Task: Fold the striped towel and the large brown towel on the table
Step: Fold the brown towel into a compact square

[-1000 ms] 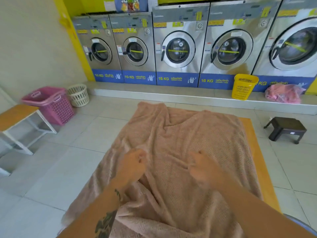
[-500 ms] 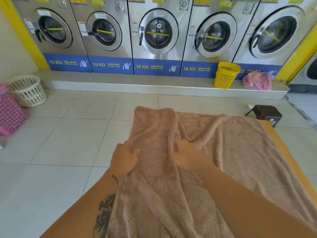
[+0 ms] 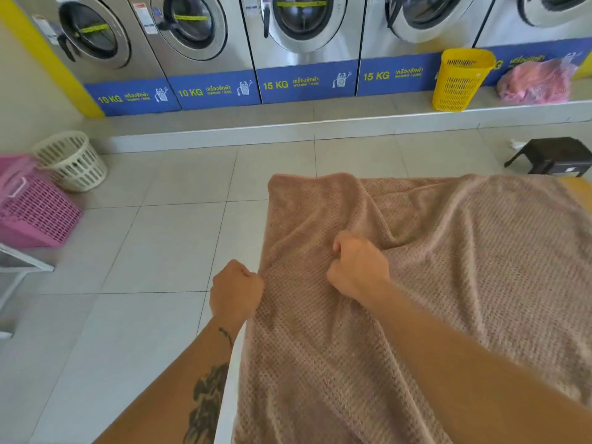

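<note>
The left edge of the large brown towel was gripped in the closed fist of the left hand. A raised fold nearer the middle was bunched in the curled fingers of the right hand, the two hands being held near each other. The towel was spread over the table, whose white edge was exposed beside the left forearm. A pale tiled floor and a row of steel washing machines on a raised ledge were seen beyond. Compared with half a second earlier, the right hand was closed tighter on the fold, and the view was swung leftward. A yellow basket was stood on the ledge just beside a pink bundle. A cream basket and a pink basket were set side by side at the left, and what was held in any of the baskets could not be made out.
</note>
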A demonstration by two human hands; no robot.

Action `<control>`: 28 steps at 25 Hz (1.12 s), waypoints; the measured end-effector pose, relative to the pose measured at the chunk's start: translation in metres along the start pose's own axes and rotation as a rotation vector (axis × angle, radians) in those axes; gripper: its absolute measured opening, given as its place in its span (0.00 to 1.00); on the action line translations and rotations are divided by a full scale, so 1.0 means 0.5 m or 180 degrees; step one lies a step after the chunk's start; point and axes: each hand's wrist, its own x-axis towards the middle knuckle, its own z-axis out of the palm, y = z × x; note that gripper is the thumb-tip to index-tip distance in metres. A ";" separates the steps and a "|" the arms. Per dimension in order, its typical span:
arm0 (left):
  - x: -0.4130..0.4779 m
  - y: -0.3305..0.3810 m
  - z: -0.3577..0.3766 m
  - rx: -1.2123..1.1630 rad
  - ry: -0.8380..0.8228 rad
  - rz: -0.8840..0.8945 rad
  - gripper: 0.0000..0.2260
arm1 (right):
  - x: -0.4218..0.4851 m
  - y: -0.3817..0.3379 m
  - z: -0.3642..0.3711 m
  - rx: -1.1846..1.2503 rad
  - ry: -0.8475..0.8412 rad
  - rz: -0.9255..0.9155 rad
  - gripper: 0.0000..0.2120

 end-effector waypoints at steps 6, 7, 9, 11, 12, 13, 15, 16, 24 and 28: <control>0.090 0.088 0.020 -0.0303 -0.0325 0.0677 0.05 | 0.019 -0.053 0.015 -0.0261 0.0172 0.0073 0.13; 0.113 0.103 0.034 -0.0234 -0.0396 0.0877 0.07 | 0.036 -0.068 0.025 -0.0143 0.0103 0.0202 0.13; 0.148 0.109 0.054 -0.0095 -0.0387 0.1091 0.07 | 0.063 -0.102 0.050 -0.0282 0.0060 0.0474 0.18; 0.175 0.092 0.062 -0.0426 -0.0418 0.1040 0.06 | 0.084 -0.125 0.073 -0.0386 0.0066 0.0888 0.20; 0.191 0.079 0.061 -0.0676 -0.0577 0.0948 0.07 | 0.092 -0.136 0.085 -0.0310 0.0111 0.1104 0.17; 0.206 0.069 0.058 -0.0955 -0.0799 0.0870 0.07 | 0.097 -0.142 0.094 -0.0174 0.0199 0.1267 0.14; 0.237 0.039 0.043 -0.1468 -0.1188 0.0669 0.08 | 0.101 -0.159 0.105 0.0022 0.0556 0.1341 0.07; 0.247 0.027 0.028 -0.1671 -0.1339 0.0578 0.08 | 0.101 -0.172 0.112 0.0095 0.0786 0.1240 0.06; 0.380 0.089 -0.012 -0.1949 -0.2172 -0.0202 0.15 | 0.098 -0.239 0.143 0.0296 0.0464 0.0872 0.05; 0.419 0.148 0.033 -0.1454 -0.1762 0.0412 0.27 | 0.120 -0.254 0.152 0.0091 0.0363 0.1094 0.20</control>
